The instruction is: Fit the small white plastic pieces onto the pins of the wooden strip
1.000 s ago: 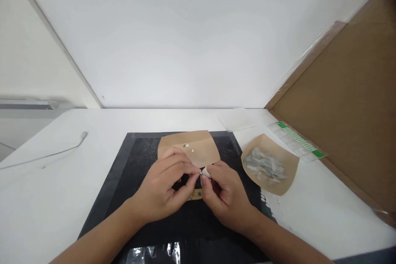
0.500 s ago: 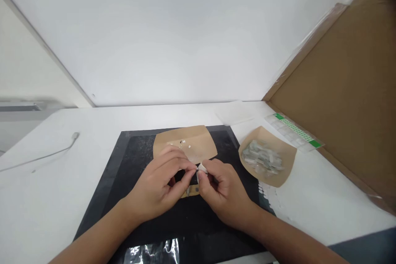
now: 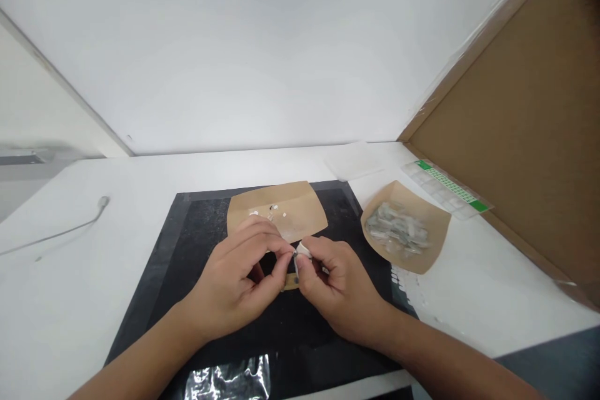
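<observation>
Above the black mat (image 3: pixel 187 306), my right hand (image 3: pixel 335 275) pinches a small white piece (image 3: pixel 304 250) between thumb and index finger. My left hand (image 3: pixel 248 262) meets it fingertip to fingertip, its thumb and index finger closed on something tiny and dark at the edge of the white piece; I cannot make out what it is. Beneath the hands, a yellowish strip (image 3: pixel 291 282) lies on the mat, partly hidden. Just behind them sits a brown paper tray (image 3: pixel 307 203) with several small white bits and a dark one in it.
A second brown paper tray (image 3: pixel 438 231), on the right, holds many clear small packets. Behind it lies a clear plastic case (image 3: pixel 450 187) with a green label, beside a cardboard wall (image 3: pixel 515 112). A grey cable (image 3: pixel 70 230) is at left, shiny plastic (image 3: pixel 229 378) at the front.
The camera view has shifted slightly. Both hands remain fingertip to fingertip, with the white piece still in my right hand; the fingers have moved only a little.
</observation>
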The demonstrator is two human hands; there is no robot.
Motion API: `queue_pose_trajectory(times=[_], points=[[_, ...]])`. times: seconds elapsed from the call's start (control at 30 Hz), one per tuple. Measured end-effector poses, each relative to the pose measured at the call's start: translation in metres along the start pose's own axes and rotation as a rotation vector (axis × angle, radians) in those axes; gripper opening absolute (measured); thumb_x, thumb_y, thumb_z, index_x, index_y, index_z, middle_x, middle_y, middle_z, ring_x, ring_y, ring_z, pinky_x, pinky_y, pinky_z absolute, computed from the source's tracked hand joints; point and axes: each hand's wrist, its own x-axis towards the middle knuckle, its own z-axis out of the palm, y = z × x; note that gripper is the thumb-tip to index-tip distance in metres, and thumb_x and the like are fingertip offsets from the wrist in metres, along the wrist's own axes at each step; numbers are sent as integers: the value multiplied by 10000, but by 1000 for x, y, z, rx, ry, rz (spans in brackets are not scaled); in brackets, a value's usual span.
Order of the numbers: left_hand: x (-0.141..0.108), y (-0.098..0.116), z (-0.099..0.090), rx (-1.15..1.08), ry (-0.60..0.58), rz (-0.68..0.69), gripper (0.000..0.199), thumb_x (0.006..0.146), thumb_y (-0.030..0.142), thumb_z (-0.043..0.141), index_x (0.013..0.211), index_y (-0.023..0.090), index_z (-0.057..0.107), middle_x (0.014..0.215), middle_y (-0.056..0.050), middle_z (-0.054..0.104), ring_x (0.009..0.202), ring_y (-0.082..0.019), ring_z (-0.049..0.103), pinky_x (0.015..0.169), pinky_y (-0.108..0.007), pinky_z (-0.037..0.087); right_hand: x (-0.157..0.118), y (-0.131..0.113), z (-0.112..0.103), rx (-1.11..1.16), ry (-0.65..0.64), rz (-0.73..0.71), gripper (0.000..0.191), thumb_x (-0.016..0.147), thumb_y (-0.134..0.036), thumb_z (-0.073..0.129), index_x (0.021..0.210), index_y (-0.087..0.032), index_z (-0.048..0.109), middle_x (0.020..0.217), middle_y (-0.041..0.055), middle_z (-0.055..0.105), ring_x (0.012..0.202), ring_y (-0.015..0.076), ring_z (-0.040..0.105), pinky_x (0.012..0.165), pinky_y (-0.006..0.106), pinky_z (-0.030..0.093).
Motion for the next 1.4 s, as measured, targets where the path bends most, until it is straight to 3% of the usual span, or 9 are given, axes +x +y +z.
queue_pose_trajectory(times=[0.5, 0.67, 0.9, 1.1, 1.4], points=[[3, 6, -3, -138, -16, -131, 93, 921, 100, 644, 922, 163, 713, 871, -64, 686, 755, -138, 629, 436, -129, 478, -1, 1, -4, 257, -105, 119, 344, 1007, -293, 491, 687, -206, 396, 644, -67, 335, 592, 94, 299, 532, 252, 255], [2, 4, -4, -237, -38, -211, 84, 943, 135, 643, 943, 165, 721, 920, -72, 682, 692, -119, 622, 431, -140, 497, 0, 3, -6, 267, -124, 78, 353, 1030, -313, 496, 707, -210, 397, 648, -70, 324, 585, 94, 289, 527, 251, 247], [2, 3, -11, -382, -74, -192, 95, 931, 138, 679, 1004, 163, 734, 983, -97, 685, 708, -134, 656, 402, -136, 499, 4, 2, -12, 139, -119, -61, 357, 1043, -273, 495, 718, -216, 359, 642, -73, 345, 586, 94, 333, 565, 249, 280], [4, 3, -14, -427, -101, -230, 36, 921, 177, 729, 924, 142, 733, 949, -87, 682, 675, -118, 655, 413, -133, 532, 5, 5, -12, 60, -131, -190, 351, 1042, -239, 492, 722, -217, 351, 628, -75, 360, 603, 107, 346, 627, 259, 305], [1, 2, -17, -591, -156, -330, 119, 936, 244, 745, 946, 126, 739, 1010, -90, 656, 624, -97, 650, 414, -155, 590, 5, 4, -14, 46, -144, -241, 348, 1040, -241, 484, 726, -226, 335, 629, -73, 372, 606, 120, 348, 664, 274, 332]])
